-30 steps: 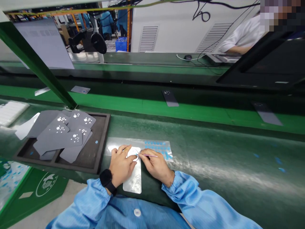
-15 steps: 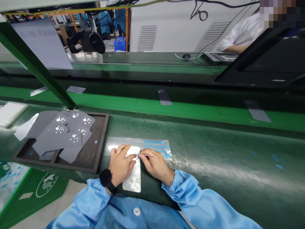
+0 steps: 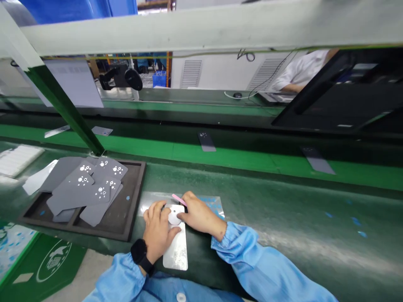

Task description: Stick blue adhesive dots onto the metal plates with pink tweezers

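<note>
My left hand (image 3: 159, 230), with a black smartwatch on its wrist, presses on a silver-faced rectangular panel (image 3: 176, 251) lying on the green belt. A round white patch (image 3: 174, 217) sits on that panel between my hands. My right hand (image 3: 200, 214) is right beside the patch, its fingers touching the patch's edge. It pinches a thin pink stick (image 3: 178, 199) that points up and to the left. Below my right hand lies a clear backing sheet with blue dots (image 3: 214, 204), mostly hidden by that hand.
To the left, a dark foam tray (image 3: 135, 188) holds several overlapping grey perforated panels (image 3: 82, 193). White sheets (image 3: 19, 160) lie beyond it. Grey panels (image 3: 206, 141) lie on the far green belt. A monitor (image 3: 340, 92) and a co-worker's white sleeve (image 3: 299, 77) stand at the back right.
My right hand has moved left over the white patch, and the pink stick now points up-left instead of right. The whole view has tilted, showing more of the overhead beam.
</note>
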